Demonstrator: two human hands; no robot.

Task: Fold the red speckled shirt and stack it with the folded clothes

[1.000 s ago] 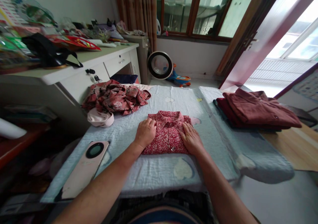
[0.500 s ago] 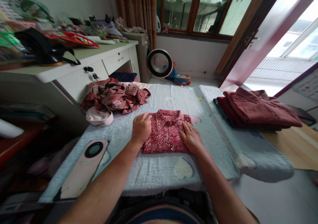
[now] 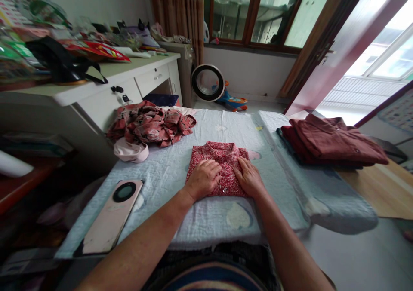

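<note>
2 flat, spread hands, left hand [image 3: 204, 178] and right hand [image 3: 249, 177], cover folded floral shirt [image 3: 219, 158] front.

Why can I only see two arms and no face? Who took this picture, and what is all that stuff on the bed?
The camera sits on a person's head and looks forward and down, so you see only that person's own arms. There is no machine here, just two bare hands. The left hand and the right hand lie flat, palms down, on a folded red flowery shirt. They press on it; they do not grip it. The shirt lies on a pale blue quilt. To the left are a crumpled patterned garment and a pink phone. To the right is a stack of folded dark red clothes. Behind stands a white desk covered with things.
</note>
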